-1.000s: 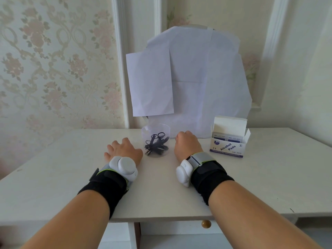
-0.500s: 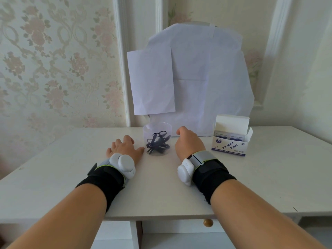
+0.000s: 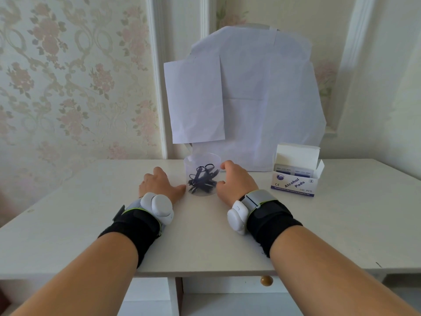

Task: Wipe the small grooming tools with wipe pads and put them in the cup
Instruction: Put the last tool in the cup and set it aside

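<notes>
Your left hand (image 3: pixel 159 184) lies flat and your right hand (image 3: pixel 234 181) loosely curled, empty, flanking the cup (image 3: pixel 201 176); the box (image 3: pixel 296 176) reads "Alcohol Pads, 100 PCS".

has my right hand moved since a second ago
Yes. The right hand has opened from a fist and edged toward the cup; its fingers now curve beside the wall, contact unclear.

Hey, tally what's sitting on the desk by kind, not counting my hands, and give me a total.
Clear plastic cup: 1
Bundle of dark grooming tools inside the cup: 1 (single tools too tangled to count)
Open box of alcohol pads: 1
Total: 3
</notes>
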A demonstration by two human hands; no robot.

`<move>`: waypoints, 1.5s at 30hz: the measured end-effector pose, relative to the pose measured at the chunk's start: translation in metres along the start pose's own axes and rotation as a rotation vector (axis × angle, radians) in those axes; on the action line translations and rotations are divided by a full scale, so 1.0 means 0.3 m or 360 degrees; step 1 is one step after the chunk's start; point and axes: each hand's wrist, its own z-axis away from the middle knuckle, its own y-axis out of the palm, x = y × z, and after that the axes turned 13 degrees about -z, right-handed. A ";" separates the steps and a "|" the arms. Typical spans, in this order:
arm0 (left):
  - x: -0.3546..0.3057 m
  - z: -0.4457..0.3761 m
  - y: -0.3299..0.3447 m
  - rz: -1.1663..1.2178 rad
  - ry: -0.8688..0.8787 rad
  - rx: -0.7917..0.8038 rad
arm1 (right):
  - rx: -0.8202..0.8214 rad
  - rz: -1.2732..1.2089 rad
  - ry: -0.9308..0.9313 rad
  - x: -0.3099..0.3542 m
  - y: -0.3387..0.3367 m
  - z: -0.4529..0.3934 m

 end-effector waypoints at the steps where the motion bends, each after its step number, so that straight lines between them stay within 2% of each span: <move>1: 0.000 0.001 -0.002 0.0040 -0.0008 -0.0009 | -0.0006 -0.0004 0.0000 0.000 0.000 0.000; 11: 0.001 0.010 -0.029 0.0469 -0.0066 -0.0065 | 0.0040 -0.0045 -0.0004 -0.007 0.009 -0.012; 22: 0.011 -0.002 -0.026 0.0741 0.0096 -0.0135 | 0.0016 -0.0122 0.0011 -0.016 0.020 -0.021; 32: 0.009 -0.018 -0.020 0.0737 0.0026 -0.0172 | 0.0028 -0.0180 0.0026 -0.011 0.024 -0.013; 45: 0.001 0.029 -0.026 0.0782 0.0433 -0.0179 | 0.0060 -0.0178 0.0015 -0.010 0.016 -0.014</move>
